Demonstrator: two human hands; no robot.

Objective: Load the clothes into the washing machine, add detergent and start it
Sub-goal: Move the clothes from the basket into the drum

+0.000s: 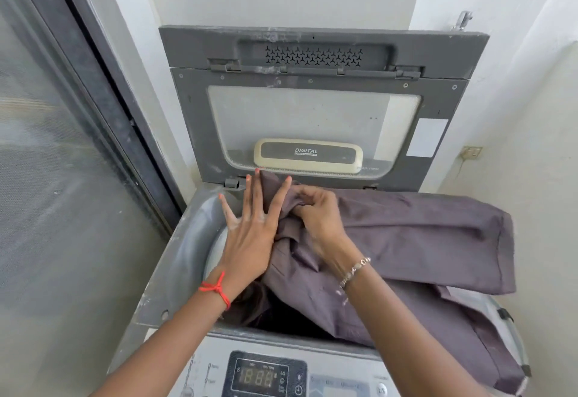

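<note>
Your right hand (316,218) grips the grey garment (422,240) above the drum (215,255); your left hand (250,234) presses it, fingers straight. Cloth draped past the rim (183,249) at four o'clock could slip outside.

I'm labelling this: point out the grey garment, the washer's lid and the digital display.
grey garment (422,240), head view: the flat stretch draped over the rim.
lid (203,133), head view: its grey frame's left side.
digital display (259,378), head view: the lit digits.

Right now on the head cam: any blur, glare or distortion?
Head view: wide-angle bows the door frame at left; display digits soft at the bottom edge; left hand, right hand and grey cloth sharp; light even, no hard shadows.
</note>
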